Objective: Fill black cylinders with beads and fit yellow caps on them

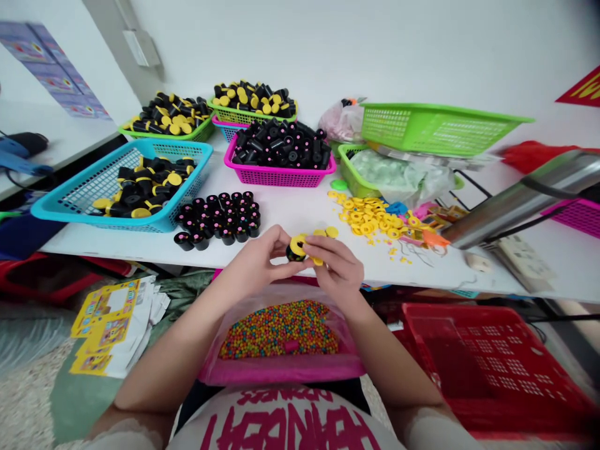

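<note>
Between the thumb and fingers of my left hand (262, 257) is a small black container (291, 255), tilted, with a yellow ring-shaped cap (297, 244) on its upper end. My right hand (341, 265) closes from the other side, its fingertips on that yellow cap. Another yellow piece (318, 254) shows by the right fingers; whether they grip it I cannot tell. Below both hands sits a pink tray (281, 374) lined with clear plastic, full of small multicoloured balls (281, 328). Just left of my hands, rows of black containers (225, 215) with pink dots stand on the table.
Loose yellow caps (368, 215) are heaped on the table (300, 203) to the right. Behind stand a blue basket (70, 203) and a magenta basket (281, 176) of black containers. A metal pole (529, 194) slants at right, above a red crate (497, 412). Printed yellow cartons (105, 325) lie lower left.
</note>
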The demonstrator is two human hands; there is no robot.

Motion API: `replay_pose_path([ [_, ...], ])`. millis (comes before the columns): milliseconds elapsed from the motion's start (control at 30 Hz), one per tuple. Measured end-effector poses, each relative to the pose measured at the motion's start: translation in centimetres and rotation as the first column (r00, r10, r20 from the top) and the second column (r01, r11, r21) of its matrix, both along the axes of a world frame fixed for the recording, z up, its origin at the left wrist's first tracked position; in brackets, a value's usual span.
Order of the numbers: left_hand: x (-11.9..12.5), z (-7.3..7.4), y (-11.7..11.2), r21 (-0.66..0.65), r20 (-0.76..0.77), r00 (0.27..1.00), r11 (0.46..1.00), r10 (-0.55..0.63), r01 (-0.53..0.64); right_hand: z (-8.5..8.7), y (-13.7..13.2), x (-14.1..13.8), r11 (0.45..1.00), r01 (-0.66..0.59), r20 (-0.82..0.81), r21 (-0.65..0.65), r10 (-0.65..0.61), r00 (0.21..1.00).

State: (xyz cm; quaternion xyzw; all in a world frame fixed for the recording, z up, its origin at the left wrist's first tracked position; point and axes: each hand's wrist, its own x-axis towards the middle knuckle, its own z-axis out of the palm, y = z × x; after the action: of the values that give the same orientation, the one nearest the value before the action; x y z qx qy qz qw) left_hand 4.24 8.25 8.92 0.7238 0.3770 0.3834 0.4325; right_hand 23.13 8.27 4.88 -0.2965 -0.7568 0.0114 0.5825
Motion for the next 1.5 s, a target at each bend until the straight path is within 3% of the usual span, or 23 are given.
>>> replay_pose_path([
  [100, 0.0, -1.3, 0.0, -0.06, 0.084, 0.994, 0.996, -0.067, 0.072, -1.1, -0.3, 0.3, 0.999, -0.049, -0.005, 0.008, 0.049, 0.999],
  [333, 0.8, -4.4, 0.1, -0.038, 0.313, 0.937, 0.983, -0.159, 0.18, -1.6, -0.2, -0.3, 0.988, -0.129, -0.03, 0.082, 0.132, 0.991],
  [433, 1.3, -5.4, -0.2, -0.133, 0.4, 0.909, 0.974, -0.115, 0.182, -2.0, -0.2, -0.3, 0.987, -0.123, -0.024, 0.108, 0.126, 0.992],
  [600, 2.3, -6.6, -0.6, -0.364, 0.608, 0.793, 0.904, 0.048, 0.224, -2.4, 0.4, 0.0, 0.98, -0.148, 0.04, 0.131, 0.144, 0.989],
  [767, 2.9, -6.0, -0.3, -0.441, 0.707, 0.688, 0.862, 0.162, 0.25, -2.3, 1.1, -0.2, 0.977, -0.211, 0.153, 0.02, 0.206, 0.967],
  [933, 3.8, -5.4, -0.5, -0.528, 0.781, 0.554, 0.777, 0.287, 0.343, -2.6, 0.8, -0.8, 0.987, -0.135, 0.148, -0.085, 0.147, 0.978],
  [1133, 4.3, -4.2, -1.0, -0.605, 0.78, 0.51, 0.642, 0.361, 0.471, -2.6, 0.2, -1.5, 0.985, -0.171, 0.15, -0.009, 0.17, 0.974],
  [1233, 4.1, -4.1, -0.8, -0.631, 0.766, 0.524, 0.591, 0.371, 0.504, -2.3, -0.1, -1.5, 0.98, -0.201, 0.159, -0.002, 0.199, 0.967],
  [1300, 3.9, -4.5, -0.8, -0.604, 0.774, 0.551, 0.626, 0.312, 0.493, -1.8, -0.1, -1.2, 0.973, -0.217, 0.147, -0.078, 0.226, 0.963],
  [1400, 3.4, -5.2, -1.0, -0.477, 0.777, 0.596, 0.808, 0.203, 0.346, -1.0, 0.1, -0.4, 0.904, -0.329, 0.017, -0.272, 0.347, 0.938],
  [1500, 2.3, -5.7, -1.2, -0.26, 0.646, 0.763, 0.941, 0.004, 0.215, -0.7, 0.2, -0.2, 0.793, -0.499, -0.236, -0.349, 0.441, 0.866],
])
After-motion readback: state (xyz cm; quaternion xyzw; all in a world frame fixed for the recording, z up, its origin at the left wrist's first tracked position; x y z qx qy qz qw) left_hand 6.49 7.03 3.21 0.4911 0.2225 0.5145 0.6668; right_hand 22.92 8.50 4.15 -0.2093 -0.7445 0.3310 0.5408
